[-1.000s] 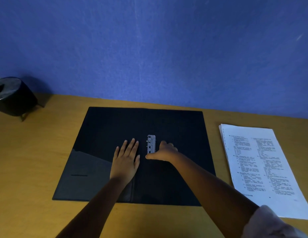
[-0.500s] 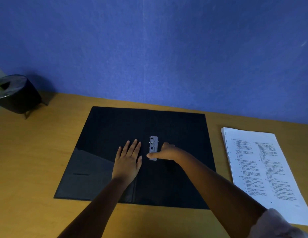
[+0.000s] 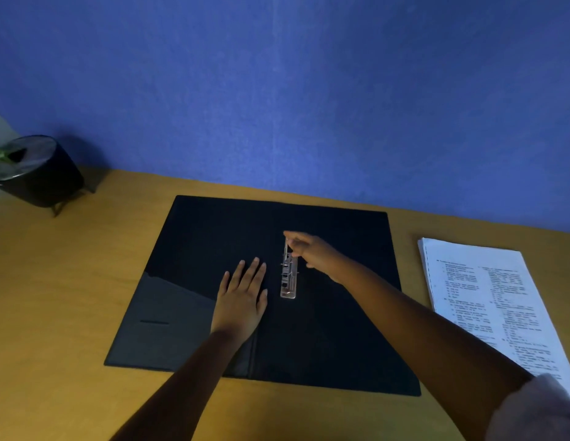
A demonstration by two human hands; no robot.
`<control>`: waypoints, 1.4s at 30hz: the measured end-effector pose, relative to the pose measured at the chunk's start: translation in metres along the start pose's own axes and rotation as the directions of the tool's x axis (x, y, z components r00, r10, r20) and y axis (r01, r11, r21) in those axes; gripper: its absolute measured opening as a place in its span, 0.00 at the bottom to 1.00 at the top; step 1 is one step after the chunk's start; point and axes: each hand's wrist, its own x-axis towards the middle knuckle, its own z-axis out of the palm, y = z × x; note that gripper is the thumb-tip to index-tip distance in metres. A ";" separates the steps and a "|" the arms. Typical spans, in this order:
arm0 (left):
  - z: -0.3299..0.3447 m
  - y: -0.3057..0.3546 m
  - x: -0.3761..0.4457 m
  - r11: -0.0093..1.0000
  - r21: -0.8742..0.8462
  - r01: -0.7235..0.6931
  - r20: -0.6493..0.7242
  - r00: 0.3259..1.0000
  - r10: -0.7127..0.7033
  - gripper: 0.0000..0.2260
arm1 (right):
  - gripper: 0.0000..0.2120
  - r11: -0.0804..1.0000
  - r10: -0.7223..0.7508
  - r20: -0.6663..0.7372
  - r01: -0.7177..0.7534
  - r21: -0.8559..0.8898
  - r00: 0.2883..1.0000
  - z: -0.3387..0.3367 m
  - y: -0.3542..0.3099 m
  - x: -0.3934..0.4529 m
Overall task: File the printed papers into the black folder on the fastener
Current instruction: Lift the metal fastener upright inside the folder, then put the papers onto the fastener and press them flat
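The black folder (image 3: pixel 200 249) lies open flat on the wooden desk. Its metal fastener (image 3: pixel 289 281) sits at the centre fold. My left hand (image 3: pixel 242 300) rests flat on the left flap, fingers apart, just left of the fastener. My right hand (image 3: pixel 312 253) reaches over the fastener's far end and pinches its thin lever, which stands lifted. The printed papers (image 3: pixel 493 300) lie in a stack on the desk to the right of the folder, untouched.
A black round pot (image 3: pixel 38 173) with a green leaf stands at the far left corner of the desk (image 3: pixel 54 297). A blue wall rises directly behind the desk. A light sleeve shows at the lower right.
My right hand has moved from the fastener's near end to its far end and lifted the lever. My left hand has stayed flat on the left flap.
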 end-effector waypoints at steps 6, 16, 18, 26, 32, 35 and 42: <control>0.001 -0.002 -0.001 1.000 0.023 0.007 0.017 1.000 -0.007 0.25 | 0.18 0.998 -0.057 -0.110 0.058 0.004 0.992 0.003 0.010 0.004; 0.006 0.003 -0.011 1.000 0.020 0.016 0.035 0.999 -0.017 0.27 | 0.12 0.983 0.040 -0.332 0.022 0.180 0.943 -0.034 0.062 -0.078; 0.007 0.004 -0.014 1.000 0.027 0.017 0.046 0.999 -0.018 0.28 | 0.12 0.989 0.066 -0.360 -0.013 0.148 0.931 -0.043 0.082 -0.097; -0.006 0.017 -0.016 0.973 -0.196 0.117 -0.028 0.992 -0.125 0.22 | 0.08 0.992 0.125 -0.575 -0.121 0.046 0.808 -0.092 0.155 -0.156; -0.024 0.087 -0.007 0.923 -0.378 0.075 -0.217 0.962 -0.167 0.16 | 0.09 0.970 0.177 -0.709 -0.242 0.010 0.683 -0.120 0.196 -0.188; -0.029 0.152 -0.009 0.695 -0.700 0.162 0.021 0.978 -0.206 0.06 | 0.09 0.953 0.215 -0.776 -0.302 0.034 0.592 -0.131 0.212 -0.204; -0.029 0.279 -0.033 0.401 -0.649 0.647 0.711 0.703 0.017 0.08 | 0.16 0.890 0.301 -0.832 -0.451 0.069 0.466 -0.158 0.246 -0.240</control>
